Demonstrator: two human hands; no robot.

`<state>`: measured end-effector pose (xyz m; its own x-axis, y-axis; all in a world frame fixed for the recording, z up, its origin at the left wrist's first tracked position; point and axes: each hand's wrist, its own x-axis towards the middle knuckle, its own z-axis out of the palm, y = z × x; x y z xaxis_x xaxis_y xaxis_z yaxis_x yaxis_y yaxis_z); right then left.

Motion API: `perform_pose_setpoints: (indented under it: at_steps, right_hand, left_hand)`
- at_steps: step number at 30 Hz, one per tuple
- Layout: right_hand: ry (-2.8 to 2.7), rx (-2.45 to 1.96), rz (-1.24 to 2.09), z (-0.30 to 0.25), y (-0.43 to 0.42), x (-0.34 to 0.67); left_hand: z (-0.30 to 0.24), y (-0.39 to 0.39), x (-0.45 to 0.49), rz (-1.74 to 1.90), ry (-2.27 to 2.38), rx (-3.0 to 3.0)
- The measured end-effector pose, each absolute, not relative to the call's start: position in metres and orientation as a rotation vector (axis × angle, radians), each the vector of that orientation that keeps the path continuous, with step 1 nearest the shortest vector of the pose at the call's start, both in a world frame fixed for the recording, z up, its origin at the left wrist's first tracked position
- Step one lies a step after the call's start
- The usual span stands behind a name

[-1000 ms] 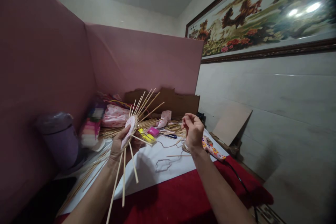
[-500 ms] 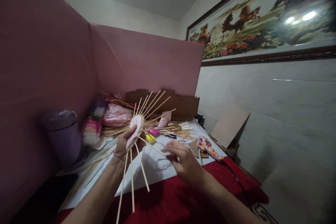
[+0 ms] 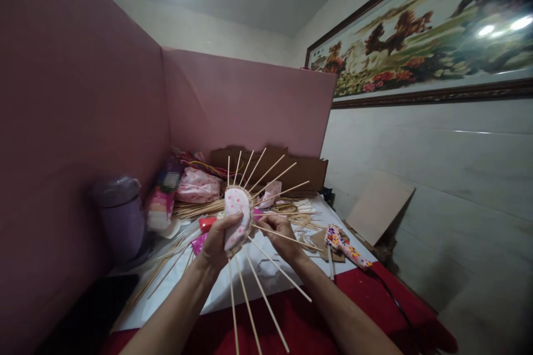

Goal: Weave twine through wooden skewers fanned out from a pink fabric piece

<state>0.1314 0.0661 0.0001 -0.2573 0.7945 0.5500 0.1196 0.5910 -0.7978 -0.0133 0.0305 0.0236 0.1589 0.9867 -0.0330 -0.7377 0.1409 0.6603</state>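
My left hand [image 3: 217, 243] grips a padded disc [image 3: 236, 205] covered in white fabric with pink dots, its thumb pressed on the face. Thin wooden sticks [image 3: 268, 274] fan out from the disc's braided rim in all directions. At the rim's right side is my right hand [image 3: 280, 236], its fingers curled in close to the disc among the stick bases. One stick crosses in front of that hand; what its fingertips pinch is hidden.
A hot glue gun [image 3: 346, 247] with a floral pattern lies at right, its cord trailing over the red cloth [image 3: 353, 299]. Loose sticks [image 3: 194, 209], dotted fabric [image 3: 200, 184] and cardboard [image 3: 308, 175] lie at the back. A purple bin [image 3: 120, 219] stands left.
My right hand has moved in to the disc's rim, from near the outer end of a stick. The disc has turned to face me more, and the view has shifted slightly left.
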Motion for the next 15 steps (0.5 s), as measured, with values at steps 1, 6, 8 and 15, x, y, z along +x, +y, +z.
perform_pose_setpoints:
  at_steps: [1, 6, 8, 15]
  right_hand:
    - [-1.732, -0.784, 0.737, -0.001, 0.067, 0.131]
    - [-1.703, -0.858, 0.746, -0.012, 0.077, 0.132]
    - [-1.668, -0.869, 0.766, -0.015, 0.083, 0.137]
    - [-1.632, -0.926, 0.693, -0.007, 0.090, 0.152]
  left_hand:
    - [0.023, 0.031, -0.013, 1.334, 0.513, 0.575]
    - [0.024, 0.031, -0.014, 1.335, 0.479, 0.588]
    - [0.025, 0.031, -0.014, 1.343, 0.498, 0.589]
    - [0.023, 0.032, -0.016, 1.306, 0.556, 0.574]
